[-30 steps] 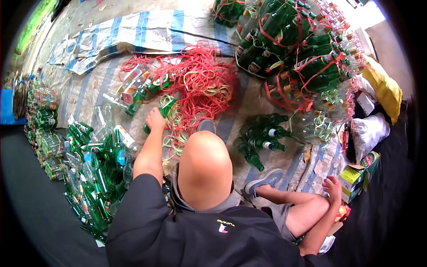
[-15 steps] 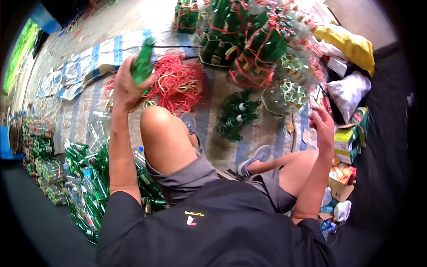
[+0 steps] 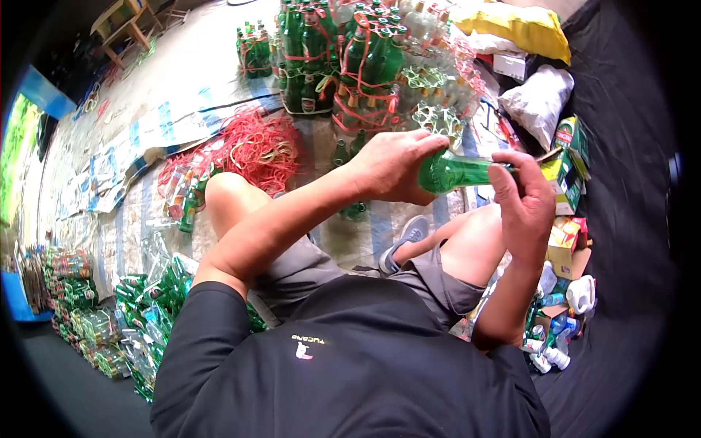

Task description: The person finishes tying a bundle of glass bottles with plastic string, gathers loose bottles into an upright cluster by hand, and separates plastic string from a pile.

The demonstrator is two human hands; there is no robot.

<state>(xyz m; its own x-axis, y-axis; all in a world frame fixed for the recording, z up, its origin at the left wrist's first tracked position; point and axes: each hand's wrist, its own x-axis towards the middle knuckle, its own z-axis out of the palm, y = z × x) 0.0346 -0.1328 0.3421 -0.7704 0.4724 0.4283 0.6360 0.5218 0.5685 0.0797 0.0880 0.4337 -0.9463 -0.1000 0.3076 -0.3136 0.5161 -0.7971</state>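
Note:
A green glass bottle (image 3: pixel 456 173) lies sideways in front of my body, its base to the left and its neck to the right. My left hand (image 3: pixel 398 166) is closed around the base end. At the neck end, my right hand (image 3: pixel 527 193) is closed with thumb and fingers about the neck, hiding the mouth. A thin strip (image 3: pixel 549 154) shows beside the right fingers; I cannot tell what it is or whether it is held. Below and behind my left hand, more green bottles (image 3: pixel 342 153) stand on the tarp, partly covered by my arm.
Tied bundles of green bottles (image 3: pixel 307 55) stand ahead, near a heap of red plastic string (image 3: pixel 259 150). Loose bottles (image 3: pixel 150 299) lie piled at my left. On the right are a white sack (image 3: pixel 540 102), a yellow sack (image 3: pixel 511 28) and cartons (image 3: pixel 566 244).
My left hand has brought the green bottle from the far left across to the right. My right hand has met it at the neck. The view has shifted as well.

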